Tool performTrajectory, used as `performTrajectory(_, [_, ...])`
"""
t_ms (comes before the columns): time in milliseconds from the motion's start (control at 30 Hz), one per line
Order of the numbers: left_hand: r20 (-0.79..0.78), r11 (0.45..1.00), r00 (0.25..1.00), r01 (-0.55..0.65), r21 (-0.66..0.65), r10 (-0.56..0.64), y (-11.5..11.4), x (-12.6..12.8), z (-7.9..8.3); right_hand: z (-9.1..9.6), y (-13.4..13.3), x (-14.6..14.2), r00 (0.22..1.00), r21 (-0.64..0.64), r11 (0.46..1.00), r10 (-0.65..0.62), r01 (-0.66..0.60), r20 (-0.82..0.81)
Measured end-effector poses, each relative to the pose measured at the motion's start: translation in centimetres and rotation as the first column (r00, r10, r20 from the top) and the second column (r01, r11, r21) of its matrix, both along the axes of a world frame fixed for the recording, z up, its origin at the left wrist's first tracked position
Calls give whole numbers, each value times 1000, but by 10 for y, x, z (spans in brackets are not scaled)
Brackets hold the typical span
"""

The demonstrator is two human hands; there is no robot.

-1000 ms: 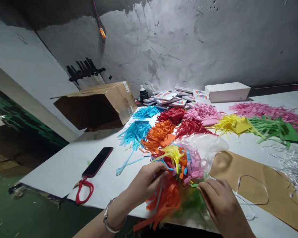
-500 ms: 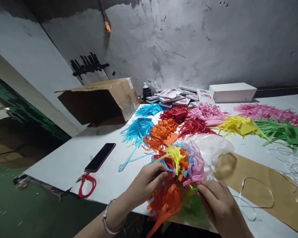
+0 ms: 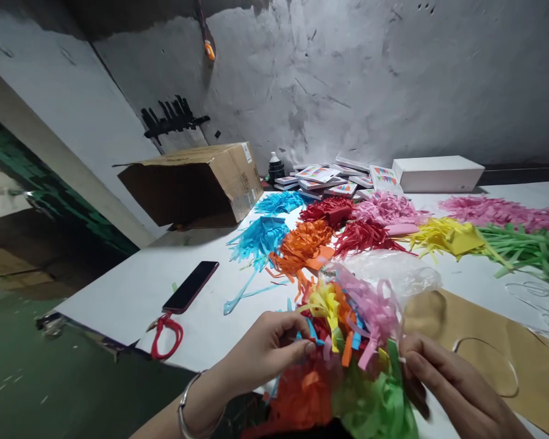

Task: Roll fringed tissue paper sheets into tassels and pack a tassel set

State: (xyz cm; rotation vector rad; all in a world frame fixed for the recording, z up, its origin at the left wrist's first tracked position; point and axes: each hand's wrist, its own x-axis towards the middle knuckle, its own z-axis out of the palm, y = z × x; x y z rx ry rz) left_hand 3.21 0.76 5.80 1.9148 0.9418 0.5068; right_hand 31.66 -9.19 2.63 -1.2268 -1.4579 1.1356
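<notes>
Bunch of mixed-colour paper-strip tassels (image 3: 346, 320): one, on the near edge of the white table (image 3: 119, 305), between the two hands. Long axis crosswise, from the left fingertips to the right; the narrow necks gather along that line. Loose ends of the pink paper tassel (image 3: 370, 299) and yellow paper tassel (image 3: 322, 302) point away from the person, towards the wall; the orange-red paper tassel (image 3: 304, 396) and green paper tassel (image 3: 377, 396) hang towards the person.

Left hand (image 3: 274, 344): bare, silver bangle at the wrist; thumb and forefinger pinch a blue paper strip (image 3: 318, 341) of the bunch.

Right hand (image 3: 452, 378): bare; thumb and forefinger pinch a small white bit (image 3: 402, 360) beside the green strips. Its nature cannot be told.

Beyond the bunch: crumpled clear plastic bag (image 3: 393, 271), orange fringed paper heap (image 3: 304, 241), red fringed paper heap (image 3: 368, 236). Right: flat brown paper sheet (image 3: 466, 317), partly behind the right hand. Left: black smartphone (image 3: 191, 286), red cord loop (image 3: 179, 332) attached.

Obscured: lower ends of the hanging tassels, blurred and dark; pale string tangle (image 3: 542, 314), cut off at the right edge; interior of the brown cardboard box (image 3: 238, 177), in shadow.
</notes>
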Motion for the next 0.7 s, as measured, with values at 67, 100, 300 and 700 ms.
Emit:
performTrajectory(67, [-37, 991, 999, 5, 137, 0, -8, 4, 7, 3, -2, -2, 966, -235, 972, -45, -17, -255])
performTrajectory(100, [-50, 972, 998, -13, 236, 26, -12, 7, 9, 3, -2, -4, 935, -316, 949, -96, -18, -341])
performTrajectory(300, [25, 799, 995, -93, 594, 97, -39, 38, -4, -5, 1, -22, 999, -73, 997, -41, 40, -14])
performTrajectory(700, [71, 769, 997, -64, 636, 25, -64, 59, -71, -62, -9, -42, 866, 336, 941, -209, 51, 454])
